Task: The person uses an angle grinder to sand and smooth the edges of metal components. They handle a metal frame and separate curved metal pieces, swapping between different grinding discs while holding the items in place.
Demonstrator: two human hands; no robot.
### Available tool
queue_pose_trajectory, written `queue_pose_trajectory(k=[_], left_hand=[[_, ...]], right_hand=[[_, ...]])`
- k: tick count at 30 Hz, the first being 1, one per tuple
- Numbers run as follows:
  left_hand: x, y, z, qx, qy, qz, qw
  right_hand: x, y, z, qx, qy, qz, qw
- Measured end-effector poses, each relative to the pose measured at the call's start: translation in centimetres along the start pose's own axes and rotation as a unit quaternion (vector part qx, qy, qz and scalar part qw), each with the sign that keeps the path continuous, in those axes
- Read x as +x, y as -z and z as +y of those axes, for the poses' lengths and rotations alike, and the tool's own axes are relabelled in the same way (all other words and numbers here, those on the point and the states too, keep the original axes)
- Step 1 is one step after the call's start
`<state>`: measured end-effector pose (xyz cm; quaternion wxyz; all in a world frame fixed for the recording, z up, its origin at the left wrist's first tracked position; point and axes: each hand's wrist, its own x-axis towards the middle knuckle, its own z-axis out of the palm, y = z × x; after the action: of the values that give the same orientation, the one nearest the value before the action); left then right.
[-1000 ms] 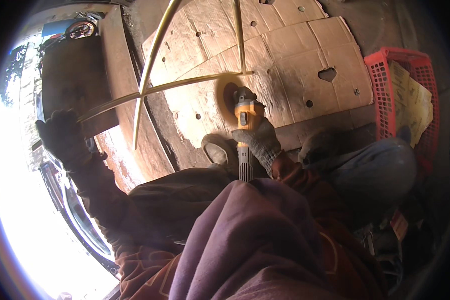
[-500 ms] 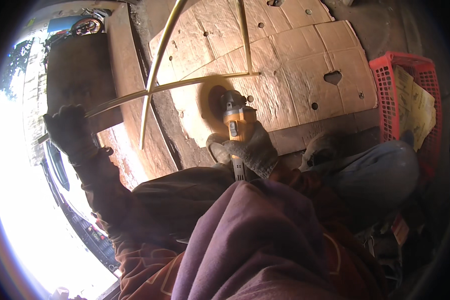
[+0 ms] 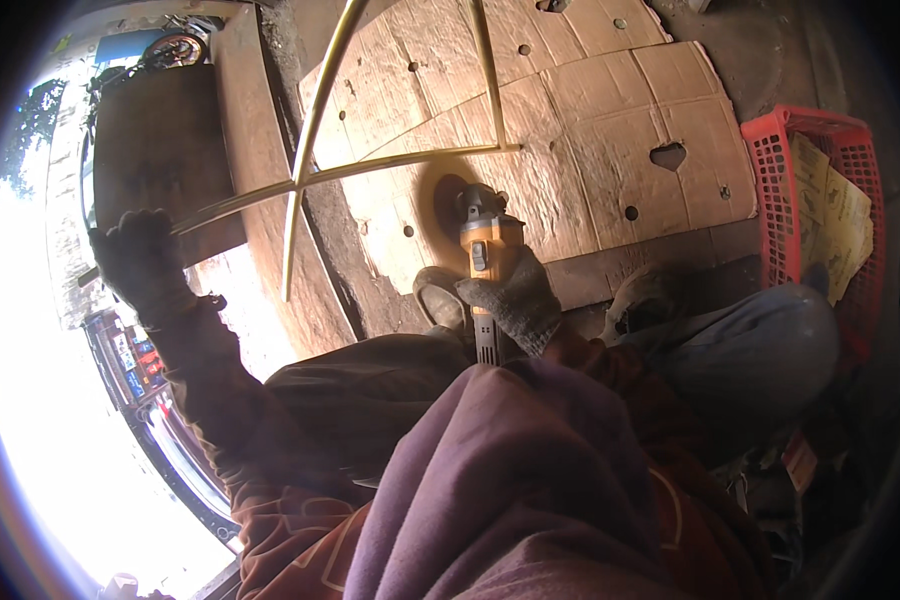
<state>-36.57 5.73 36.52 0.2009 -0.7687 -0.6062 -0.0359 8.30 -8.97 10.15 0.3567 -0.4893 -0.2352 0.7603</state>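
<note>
My gloved right hand [image 3: 515, 300] is wrapped round the body of an orange and black angle grinder [image 3: 492, 238]. The grinder's disc [image 3: 446, 202], blurred as if spinning, stands just on the near side of a long brass-coloured bar [image 3: 390, 162]; whether they touch I cannot tell. At the far left my gloved left hand [image 3: 142, 255] is closed round the end part of that bar. A second bar [image 3: 320, 105] crosses the first, and a third bar [image 3: 490, 80] meets it near its right end, making one frame.
Flattened cardboard sheets [image 3: 600, 150] with holes lie under the frame. A red plastic basket [image 3: 770, 200] holding yellowish paper packaging [image 3: 840, 225] stands at the right. My shoes [image 3: 440, 297] are close to the grinder. Brown boards [image 3: 255, 200] lie at the left, beside a glaring bright area.
The right hand and grinder have shifted slightly right, the disc moving along beside the bar. My left hand and the frame have barely moved. Vehicles outside at the left have changed position.
</note>
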Motion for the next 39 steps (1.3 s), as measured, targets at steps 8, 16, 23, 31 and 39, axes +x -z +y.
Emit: queue_pose_trajectory(k=[8, 16, 23, 31, 39], left_hand=[[0.0, -0.1, -0.4, -0.038, 0.044, 0.003, 0.998], [-0.5, -0.6, -0.4, 0.038, 0.016, 0.000, 0.999], [-0.2, -0.2, 0.9, 0.073, -0.006, 0.031, 0.997], [0.2, 0.8, 4.1, 0.420, -0.111, 0.043, 0.900], [0.2, 1.5, 5.3, 0.470, -0.133, 0.020, 0.872]], right_hand=[[-0.4, -1.5, 1.4, 0.042, 0.051, -0.022, 0.998], [0.1, -0.9, 1.4, 0.009, 0.045, 0.018, 0.999], [1.0, 0.1, 2.1, 0.008, 0.022, 0.042, 0.999], [1.7, 0.9, 3.3, -0.001, -0.007, 0.063, 0.998], [2.5, 1.3, 4.0, 0.001, -0.012, 0.068, 0.998]])
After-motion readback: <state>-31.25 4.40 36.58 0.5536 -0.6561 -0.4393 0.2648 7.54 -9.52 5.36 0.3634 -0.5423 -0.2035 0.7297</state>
